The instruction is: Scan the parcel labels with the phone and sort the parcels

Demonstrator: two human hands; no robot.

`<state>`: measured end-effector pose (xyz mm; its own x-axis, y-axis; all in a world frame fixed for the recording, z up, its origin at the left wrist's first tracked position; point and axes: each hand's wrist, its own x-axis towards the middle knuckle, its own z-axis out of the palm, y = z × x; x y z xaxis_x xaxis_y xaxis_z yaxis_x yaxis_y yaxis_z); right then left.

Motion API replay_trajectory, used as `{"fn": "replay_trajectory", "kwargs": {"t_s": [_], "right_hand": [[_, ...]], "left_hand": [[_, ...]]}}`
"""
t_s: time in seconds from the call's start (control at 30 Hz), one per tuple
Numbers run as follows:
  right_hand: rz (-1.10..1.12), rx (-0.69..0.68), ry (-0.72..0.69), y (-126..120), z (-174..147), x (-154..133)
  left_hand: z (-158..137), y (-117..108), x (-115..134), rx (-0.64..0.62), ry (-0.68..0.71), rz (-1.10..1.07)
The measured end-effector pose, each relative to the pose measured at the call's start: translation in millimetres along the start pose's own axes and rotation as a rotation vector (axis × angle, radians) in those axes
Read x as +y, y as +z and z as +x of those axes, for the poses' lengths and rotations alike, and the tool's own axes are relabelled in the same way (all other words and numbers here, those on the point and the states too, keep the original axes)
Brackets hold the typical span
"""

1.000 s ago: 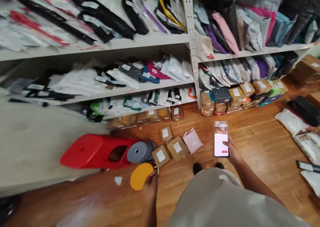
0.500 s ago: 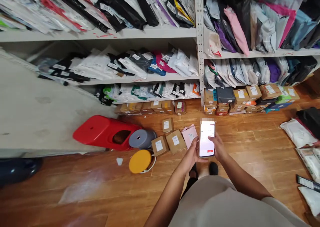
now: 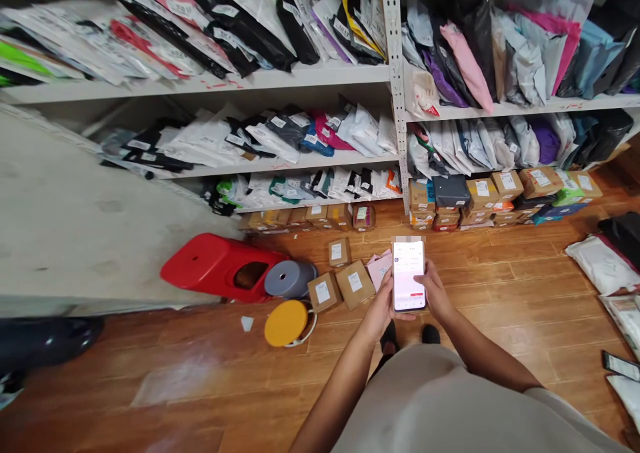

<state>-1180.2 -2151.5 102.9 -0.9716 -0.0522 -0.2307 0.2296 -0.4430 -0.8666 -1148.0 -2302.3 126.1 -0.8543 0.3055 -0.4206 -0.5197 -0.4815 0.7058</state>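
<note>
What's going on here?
A person holds a lit phone in both hands: the left hand at its left and lower edge, the right hand at its right, thumb over the screen. Labelled boxes and a pink parcel lie on the floor ahead, before shelves packed with bagged parcels.

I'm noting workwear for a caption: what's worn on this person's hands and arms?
The left hand and right hand are ungloved, with bare forearms. The right sleeve is plain grey-beige and seems to end near the elbow; the left sleeve can't be made out.
</note>
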Motion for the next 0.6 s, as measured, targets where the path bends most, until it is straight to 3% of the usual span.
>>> {"fn": "replay_trajectory", "kwargs": {"t_s": [0.2, 0.5, 0.6], "right_hand": [[0.011, -0.167, 0.024, -9.3, -4.2, -8.8], [0.006, -0.229, 0.008, -13.1, -5.6, -9.8], [-0.012, -0.266, -0.012, -14.5, -7.3, -11.9]], "left_hand": [[-5.3, -2.4, 2.5, -0.012, -0.005, 0.016], [-6.1, -3.1, -1.3, 0.047, -0.020, 0.025], [-6.0, -5.3, -0.9, 0.004, -0.024, 0.000]]}}
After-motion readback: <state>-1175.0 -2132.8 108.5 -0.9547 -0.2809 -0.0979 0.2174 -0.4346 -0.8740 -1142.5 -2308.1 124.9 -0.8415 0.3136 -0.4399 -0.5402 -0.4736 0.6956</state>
